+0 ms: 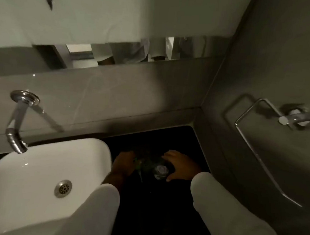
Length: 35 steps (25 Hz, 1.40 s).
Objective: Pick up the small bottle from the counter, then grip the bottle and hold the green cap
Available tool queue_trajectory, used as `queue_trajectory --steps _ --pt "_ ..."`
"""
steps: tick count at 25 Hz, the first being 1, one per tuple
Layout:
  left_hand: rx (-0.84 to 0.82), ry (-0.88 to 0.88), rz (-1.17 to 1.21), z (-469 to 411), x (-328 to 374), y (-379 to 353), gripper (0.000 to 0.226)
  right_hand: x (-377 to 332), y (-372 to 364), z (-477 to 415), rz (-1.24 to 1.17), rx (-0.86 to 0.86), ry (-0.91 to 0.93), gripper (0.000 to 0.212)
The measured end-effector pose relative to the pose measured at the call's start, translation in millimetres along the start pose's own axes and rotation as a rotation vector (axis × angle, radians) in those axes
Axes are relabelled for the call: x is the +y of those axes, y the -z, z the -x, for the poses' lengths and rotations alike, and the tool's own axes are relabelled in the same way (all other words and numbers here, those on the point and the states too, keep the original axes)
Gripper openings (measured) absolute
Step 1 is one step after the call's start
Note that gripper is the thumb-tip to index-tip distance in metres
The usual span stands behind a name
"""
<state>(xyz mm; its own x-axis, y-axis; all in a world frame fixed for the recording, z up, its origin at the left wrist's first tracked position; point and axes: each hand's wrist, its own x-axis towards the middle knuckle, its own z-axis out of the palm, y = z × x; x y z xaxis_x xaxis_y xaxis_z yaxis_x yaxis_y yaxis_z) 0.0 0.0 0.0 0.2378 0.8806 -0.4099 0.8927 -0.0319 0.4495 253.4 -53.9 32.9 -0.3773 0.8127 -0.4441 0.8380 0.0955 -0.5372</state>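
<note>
Both my hands are down on a dark black counter (163, 208) to the right of a white basin. Between them sits a dark object with a pale flower on it (159, 169), with thin green stems at its left side; the light is too dim to tell what it is. My right hand (181, 166) curls round its right side, thumb toward me. My left hand (125, 162) holds its left side by the green stems. White sleeves cover both forearms.
The white basin (38, 173) with a metal drain (63, 188) stands at the left under a chrome wall spout (16, 127). A chrome towel ring (270, 120) hangs on the right wall. A mirror strip (136, 50) runs above the grey tiles.
</note>
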Motion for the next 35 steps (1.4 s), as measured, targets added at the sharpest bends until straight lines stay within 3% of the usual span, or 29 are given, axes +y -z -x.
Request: queue_trajectory --steps 4,8,10,12,15,17,21,24,28,32,35 --pt "-0.035 0.268 0.151 -12.6 -9.4 -45.7 0.043 4.4 -25.5 -12.5 -0.278 0.037 -0.052 0.072" --pt "-0.020 0.343 0.198 -21.2 -3.6 -56.4 0.038 13.9 -36.5 -33.0 -0.424 0.134 -0.105 0.059" --pt "0.066 0.353 0.177 -22.4 4.0 -39.9 0.038 22.7 -36.8 -45.2 -0.388 0.128 -0.065 0.056" --pt "0.243 0.296 0.247 -20.6 17.3 -10.9 0.034 28.8 -30.2 -56.1 -0.341 0.085 -0.044 0.054" --pt "0.544 0.034 0.531 -8.6 51.2 37.5 0.018 33.2 -18.0 -66.6 -0.270 0.053 -0.058 0.053" --pt "0.620 -0.122 0.652 2.6 74.4 58.6 0.019 35.8 -17.6 -71.5 -0.215 0.055 -0.057 0.056" --pt "0.575 -0.228 0.646 0.2 86.5 55.3 0.026 43.2 -27.8 -79.4 -0.184 0.061 -0.108 0.068" --pt "0.559 -0.228 0.579 -5.1 85.7 43.0 0.028 44.6 -27.5 -80.4 -0.198 0.041 -0.145 0.061" --pt "0.499 -0.236 0.544 -8.1 80.3 25.0 0.029 46.0 -31.5 -83.2 -0.196 0.074 -0.156 0.096" --pt "0.280 -0.228 0.470 -12.9 73.1 4.5 0.026 41.3 -25.7 -76.2 -0.204 0.079 -0.063 0.066" --pt "0.123 -0.245 0.489 -12.4 67.0 -6.1 0.035 40.8 -23.5 -72.5 -0.231 0.111 -0.038 0.058"
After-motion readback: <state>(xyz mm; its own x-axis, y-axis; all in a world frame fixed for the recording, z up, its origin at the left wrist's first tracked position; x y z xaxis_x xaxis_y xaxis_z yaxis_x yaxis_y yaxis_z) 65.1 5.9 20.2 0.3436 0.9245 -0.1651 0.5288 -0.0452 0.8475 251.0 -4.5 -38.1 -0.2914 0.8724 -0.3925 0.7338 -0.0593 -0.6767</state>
